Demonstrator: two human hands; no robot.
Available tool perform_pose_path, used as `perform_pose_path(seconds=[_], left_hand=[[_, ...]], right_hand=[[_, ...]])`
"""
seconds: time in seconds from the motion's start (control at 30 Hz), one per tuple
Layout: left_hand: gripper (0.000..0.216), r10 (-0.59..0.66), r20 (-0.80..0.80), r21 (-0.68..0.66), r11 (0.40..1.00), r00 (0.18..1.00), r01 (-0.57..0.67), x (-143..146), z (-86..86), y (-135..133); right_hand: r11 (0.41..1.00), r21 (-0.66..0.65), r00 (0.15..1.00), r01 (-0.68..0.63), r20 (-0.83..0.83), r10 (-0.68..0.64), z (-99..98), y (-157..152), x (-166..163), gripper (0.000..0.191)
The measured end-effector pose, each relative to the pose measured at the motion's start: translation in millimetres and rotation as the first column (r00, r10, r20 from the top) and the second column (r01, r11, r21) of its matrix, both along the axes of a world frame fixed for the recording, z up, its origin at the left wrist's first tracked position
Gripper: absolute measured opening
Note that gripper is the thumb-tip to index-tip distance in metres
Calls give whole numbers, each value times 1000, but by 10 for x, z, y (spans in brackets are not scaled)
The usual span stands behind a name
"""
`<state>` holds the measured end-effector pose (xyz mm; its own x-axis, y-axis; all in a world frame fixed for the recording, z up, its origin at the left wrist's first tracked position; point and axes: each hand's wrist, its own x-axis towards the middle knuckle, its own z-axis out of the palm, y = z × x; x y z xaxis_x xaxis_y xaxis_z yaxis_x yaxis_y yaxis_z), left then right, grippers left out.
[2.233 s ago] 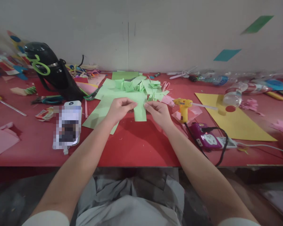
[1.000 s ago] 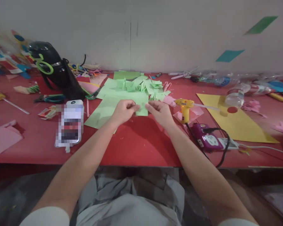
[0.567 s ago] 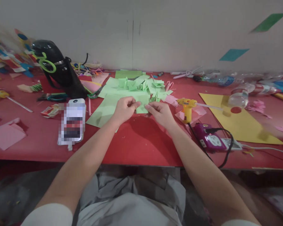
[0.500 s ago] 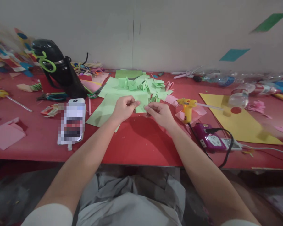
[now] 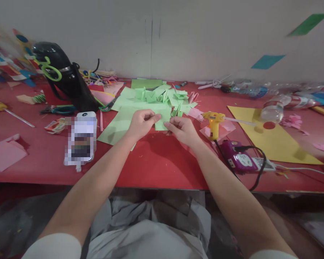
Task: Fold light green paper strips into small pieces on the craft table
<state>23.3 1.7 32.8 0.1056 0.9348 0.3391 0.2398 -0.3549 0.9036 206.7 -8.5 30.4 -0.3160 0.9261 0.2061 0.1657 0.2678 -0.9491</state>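
Between my two hands is a small piece of light green paper (image 5: 162,123), held just above the front of the green sheets. My left hand (image 5: 143,124) pinches its left side between thumb and fingers. On the other side, my right hand (image 5: 182,129) grips the lower right edge, thumb on top and fingers partly hidden underneath. Larger light green sheets (image 5: 116,124) lie under and behind the hands. Several folded green paper pieces (image 5: 151,95) are heaped on those sheets, just beyond my fingers.
A yellow glue gun (image 5: 214,124) rests at the right, near a purple power socket (image 5: 239,158) with cables. Left stand a phone (image 5: 82,138) and a tall black bottle-like object (image 5: 64,77). Plastic bottles (image 5: 272,111) and a yellow sheet (image 5: 283,144) lie far right. Pliers (image 5: 61,109) lie left.
The small green paper shows a little more of its surface between my hands, which keep hold of it. The whole view has shifted slightly; other things stay put.
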Motion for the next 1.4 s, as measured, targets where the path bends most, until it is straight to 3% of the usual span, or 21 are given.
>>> perform_pose_path(seconds=[0.1,0.27,0.53,0.73,0.97,1.1,1.4], left_hand=[[43,-33,46,13,999,998,33,20,5,1],[47,7,29,12,1000,1000,-7,-18,-18,31],[51,-77,-28,-37,996,997,76,-8,46,-35],[54,-11,-22,19,1000,1000,11,-20,44,-23],[42,17,77,-95,995,997,-10,-6,-19,32],[35,53,57,-127,991,997,-46,-3,-73,62],[38,-93,61,-242,964,994,105,5,-42,28]], right_hand=[[999,20,1000,26,15,-26,20,-4,21,46],[999,-7,998,-44,53,44,3,-1,12,46],[978,199,981,56,172,-91,57,-19,31,51],[993,113,993,12,111,-24,73,-41,5,45],[984,176,998,39,39,-46,28,6,35,41],[987,141,997,70,23,-74,5,9,9,41],[995,54,996,84,-33,-82,-60,29,-23,32]])
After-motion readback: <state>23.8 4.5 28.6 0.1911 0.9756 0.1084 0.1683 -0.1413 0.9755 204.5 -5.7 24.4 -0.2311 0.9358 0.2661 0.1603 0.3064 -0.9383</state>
